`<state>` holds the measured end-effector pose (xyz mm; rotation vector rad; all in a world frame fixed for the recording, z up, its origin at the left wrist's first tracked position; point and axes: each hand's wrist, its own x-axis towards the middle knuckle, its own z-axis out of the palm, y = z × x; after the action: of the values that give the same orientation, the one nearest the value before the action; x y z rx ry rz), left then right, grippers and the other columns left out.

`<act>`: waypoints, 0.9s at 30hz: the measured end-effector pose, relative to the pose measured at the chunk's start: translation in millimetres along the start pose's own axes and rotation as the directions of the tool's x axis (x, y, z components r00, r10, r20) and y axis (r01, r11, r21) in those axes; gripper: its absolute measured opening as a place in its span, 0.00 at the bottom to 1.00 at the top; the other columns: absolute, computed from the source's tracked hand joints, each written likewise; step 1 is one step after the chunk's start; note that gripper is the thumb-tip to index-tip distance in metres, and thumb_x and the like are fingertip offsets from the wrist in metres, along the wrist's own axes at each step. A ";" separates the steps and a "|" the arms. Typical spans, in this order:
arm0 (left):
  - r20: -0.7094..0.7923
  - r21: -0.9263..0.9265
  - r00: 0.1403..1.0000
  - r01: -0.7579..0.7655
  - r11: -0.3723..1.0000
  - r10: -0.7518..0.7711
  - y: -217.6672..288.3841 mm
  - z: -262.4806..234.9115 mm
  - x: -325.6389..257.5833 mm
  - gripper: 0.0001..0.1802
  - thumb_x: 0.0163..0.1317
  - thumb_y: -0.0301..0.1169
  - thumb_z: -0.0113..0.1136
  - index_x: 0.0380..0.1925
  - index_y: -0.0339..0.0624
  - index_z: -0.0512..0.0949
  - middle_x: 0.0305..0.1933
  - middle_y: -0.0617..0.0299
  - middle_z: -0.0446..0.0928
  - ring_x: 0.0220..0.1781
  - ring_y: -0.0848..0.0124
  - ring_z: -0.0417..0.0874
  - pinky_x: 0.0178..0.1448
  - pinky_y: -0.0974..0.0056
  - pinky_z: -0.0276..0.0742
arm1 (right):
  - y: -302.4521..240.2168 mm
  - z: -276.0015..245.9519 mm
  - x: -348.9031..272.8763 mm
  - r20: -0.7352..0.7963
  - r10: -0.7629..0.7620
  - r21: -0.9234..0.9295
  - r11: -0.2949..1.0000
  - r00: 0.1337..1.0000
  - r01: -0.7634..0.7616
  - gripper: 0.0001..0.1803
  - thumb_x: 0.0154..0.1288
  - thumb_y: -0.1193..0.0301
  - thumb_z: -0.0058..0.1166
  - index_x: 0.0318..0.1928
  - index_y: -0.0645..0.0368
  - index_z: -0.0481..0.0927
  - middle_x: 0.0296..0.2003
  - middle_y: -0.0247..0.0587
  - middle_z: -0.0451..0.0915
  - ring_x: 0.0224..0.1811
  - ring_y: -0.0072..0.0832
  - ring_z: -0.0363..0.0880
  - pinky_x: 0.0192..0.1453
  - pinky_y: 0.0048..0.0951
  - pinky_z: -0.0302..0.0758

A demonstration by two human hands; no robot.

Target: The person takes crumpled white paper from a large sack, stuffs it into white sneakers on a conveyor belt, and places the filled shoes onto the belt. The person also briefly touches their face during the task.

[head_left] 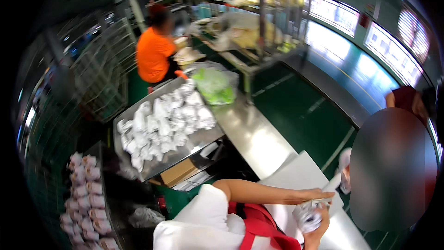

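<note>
A white and grey crinkled bundle (308,216) is between my two hands, at the lower right above a white-topped work surface. What it is exactly cannot be made out. My left hand (311,196) reaches across from the left and grips its upper end, where a pale flap (332,184) sticks up. From below and to the right, my right hand (320,226) wraps round the bundle's side, fingers closed. On the left, a metal tray (155,170) bears several white wrapped pieces (162,122) laid in rows.
A long metal bench (252,134) runs away from me, with a bag of green items (215,85) at its far end. A person in orange (155,55) works beyond the tray. Pinkish-white pieces (88,194) fill a rack at left. Another person (393,171) stands close right.
</note>
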<state>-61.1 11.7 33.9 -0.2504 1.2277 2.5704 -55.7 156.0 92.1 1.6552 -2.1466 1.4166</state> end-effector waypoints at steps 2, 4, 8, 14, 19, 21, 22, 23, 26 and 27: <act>0.312 0.415 0.846 -0.530 0.739 0.432 -7.7 8.2 -4.9 0.32 0.54 0.55 0.62 0.48 0.38 0.74 0.41 0.63 0.73 0.41 0.71 0.74 0.45 0.65 0.69 | 2.5 -5.7 -4.4 -0.149 0.527 0.299 0.830 0.836 -0.471 0.37 0.38 0.68 0.67 0.52 0.63 0.68 0.46 0.46 0.74 0.50 0.38 0.74 0.59 0.37 0.68; 0.399 0.465 0.600 -0.784 0.411 0.694 -10.6 14.2 -9.3 0.38 0.53 0.55 0.59 0.54 0.34 0.70 0.52 0.57 0.73 0.52 0.64 0.74 0.58 0.59 0.68 | 7.6 -18.0 -9.5 -0.196 0.607 0.358 0.775 0.770 -0.520 0.38 0.37 0.66 0.71 0.51 0.64 0.69 0.44 0.48 0.74 0.48 0.39 0.74 0.56 0.36 0.69; 0.038 0.260 0.999 -0.032 0.965 0.023 -0.1 15.1 -17.5 0.42 0.67 0.63 0.27 0.56 0.33 0.68 0.53 0.54 0.73 0.55 0.68 0.71 0.66 0.65 0.61 | 22.0 -42.1 -11.7 0.003 0.676 0.233 0.716 0.737 -0.657 0.37 0.41 0.65 0.72 0.52 0.64 0.68 0.44 0.47 0.74 0.46 0.38 0.75 0.54 0.31 0.70; 0.190 0.567 0.949 -0.316 0.760 0.253 27.7 27.4 -3.9 0.28 0.66 0.47 0.49 0.54 0.33 0.69 0.46 0.56 0.76 0.49 0.71 0.75 0.53 0.67 0.71 | 25.2 -61.2 0.5 -0.053 0.563 0.138 0.822 0.825 -0.552 0.36 0.44 0.65 0.71 0.52 0.62 0.67 0.42 0.47 0.76 0.46 0.38 0.77 0.53 0.31 0.72; -0.013 0.675 0.897 -0.318 0.666 0.442 32.7 31.1 17.8 0.21 0.60 0.38 0.61 0.46 0.33 0.71 0.38 0.56 0.76 0.38 0.74 0.76 0.41 0.68 0.73 | 24.5 -43.8 3.2 -0.361 0.399 -0.408 0.745 0.843 -0.527 0.47 0.43 0.62 0.71 0.61 0.62 0.59 0.58 0.53 0.64 0.57 0.49 0.66 0.58 0.40 0.67; -0.027 0.653 0.873 -0.354 0.670 0.488 30.8 30.5 24.3 0.21 0.60 0.39 0.62 0.45 0.33 0.72 0.38 0.57 0.77 0.38 0.74 0.76 0.41 0.68 0.73 | 28.2 -28.3 4.3 -0.344 0.483 -0.283 0.765 0.805 -0.579 0.48 0.42 0.62 0.71 0.61 0.63 0.58 0.57 0.53 0.64 0.57 0.48 0.66 0.56 0.40 0.68; -0.019 0.652 0.888 -0.337 0.679 0.459 29.6 30.7 27.3 0.21 0.61 0.39 0.61 0.44 0.33 0.72 0.37 0.57 0.77 0.39 0.73 0.76 0.42 0.68 0.72 | 31.3 -21.3 5.3 -0.318 0.532 -0.211 0.767 0.785 -0.606 0.48 0.42 0.62 0.72 0.61 0.63 0.58 0.57 0.53 0.64 0.57 0.47 0.67 0.56 0.39 0.68; -0.009 0.649 0.892 -0.338 0.681 0.451 28.6 31.2 30.1 0.20 0.61 0.39 0.61 0.44 0.33 0.72 0.37 0.57 0.77 0.39 0.73 0.76 0.42 0.69 0.72 | 35.6 -16.7 5.9 -0.272 0.638 -0.052 0.738 0.721 -0.673 0.47 0.39 0.65 0.72 0.59 0.64 0.60 0.54 0.55 0.66 0.57 0.49 0.66 0.55 0.40 0.70; -0.237 0.650 0.848 -0.225 0.726 0.475 27.0 33.9 40.7 0.19 0.63 0.38 0.59 0.43 0.32 0.73 0.34 0.58 0.78 0.41 0.69 0.78 0.46 0.69 0.72 | 51.6 -8.6 10.6 -0.180 0.728 0.166 0.685 0.661 -0.709 0.43 0.42 0.67 0.69 0.58 0.65 0.61 0.51 0.55 0.70 0.54 0.47 0.71 0.54 0.37 0.70; -0.223 0.530 0.857 -0.293 0.796 0.464 27.0 35.0 46.9 0.18 0.63 0.39 0.58 0.42 0.32 0.73 0.33 0.58 0.78 0.43 0.69 0.78 0.47 0.68 0.72 | 57.3 -7.5 13.0 -0.067 0.777 0.266 0.619 0.626 -0.739 0.42 0.43 0.66 0.68 0.58 0.66 0.60 0.50 0.55 0.71 0.54 0.46 0.71 0.54 0.37 0.70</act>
<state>-115.4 31.2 62.7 -0.3838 2.2117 2.4821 -110.0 151.1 69.0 0.5279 -2.8086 1.9373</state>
